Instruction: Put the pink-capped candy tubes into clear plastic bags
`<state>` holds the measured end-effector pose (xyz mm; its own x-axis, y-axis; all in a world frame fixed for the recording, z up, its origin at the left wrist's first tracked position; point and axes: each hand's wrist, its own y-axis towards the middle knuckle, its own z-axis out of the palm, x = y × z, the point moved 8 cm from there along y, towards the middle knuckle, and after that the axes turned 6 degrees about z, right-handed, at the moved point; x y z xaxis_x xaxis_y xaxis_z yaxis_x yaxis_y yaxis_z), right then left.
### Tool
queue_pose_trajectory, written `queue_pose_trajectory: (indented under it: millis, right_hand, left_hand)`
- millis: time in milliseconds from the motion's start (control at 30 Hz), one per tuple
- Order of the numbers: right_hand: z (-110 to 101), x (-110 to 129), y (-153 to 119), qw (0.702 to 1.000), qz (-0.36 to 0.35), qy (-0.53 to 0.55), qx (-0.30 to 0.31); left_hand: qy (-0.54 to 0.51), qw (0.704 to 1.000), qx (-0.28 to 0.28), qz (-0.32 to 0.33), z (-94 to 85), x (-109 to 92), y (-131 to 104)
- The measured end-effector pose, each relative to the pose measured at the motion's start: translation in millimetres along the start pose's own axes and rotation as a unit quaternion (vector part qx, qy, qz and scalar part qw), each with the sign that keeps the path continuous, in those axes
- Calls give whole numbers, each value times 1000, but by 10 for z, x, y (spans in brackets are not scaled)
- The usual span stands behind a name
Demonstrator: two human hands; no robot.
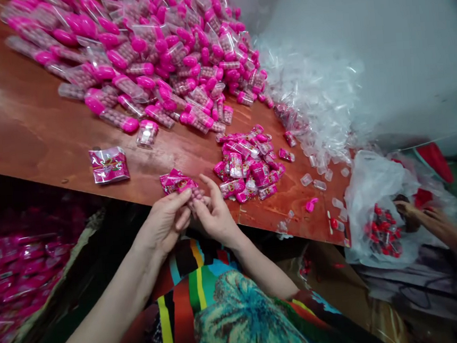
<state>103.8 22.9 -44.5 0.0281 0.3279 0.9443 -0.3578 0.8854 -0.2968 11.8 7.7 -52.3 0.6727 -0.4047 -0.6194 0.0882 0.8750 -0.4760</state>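
Close to the table's front edge, my left hand pinches a small clear tube of pink balls between thumb and fingers. My right hand grips the same tube from the other side, its index finger raised. Just beyond my left fingertips are shiny pink printed wrappers; whether they touch the tube is unclear. A heap of small wrapped pink packs lies right of my hands. Further left sit a flat pink packet and a short clear tube with a pink cap.
Pink-capped tubes of balls form a big pile at the back. Clear empty containers are heaped along the wall. A box of pink packets stands lower left. Another person's hand reaches into a plastic bag holding red-and-dark pieces.
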Motion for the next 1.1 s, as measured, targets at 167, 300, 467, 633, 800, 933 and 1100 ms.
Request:
queue_pose_trajectory:
  millis: [167,300,467,633,800,933,1100]
  right_hand:
    - [6,9,-19,998,-16,-63,-4]
    - [65,-7,5,996,29,37,69]
    - [61,5,25,997,33,59,49]
    - [97,-71,92,989,40,118,82]
    - [-312,182,-1,991,-11,129,-22]
    - [-533,538,-77,979,-58,187,-55]
    - [-78,353,108,979,-39,-199,-15]
  left_hand:
    - [31,998,-54,16,-47,96,-59]
    - [20,999,-34,7,-39,56,-66]
    - [45,999,0,19,-27,-7,-100]
    - [77,996,27,33,5,43,-116]
    - [180,982,38,48,59,77,-145]
    - [245,955,-81,144,-171,-184,-156]
    - [256,926,-173,218,-488,-390,-102]
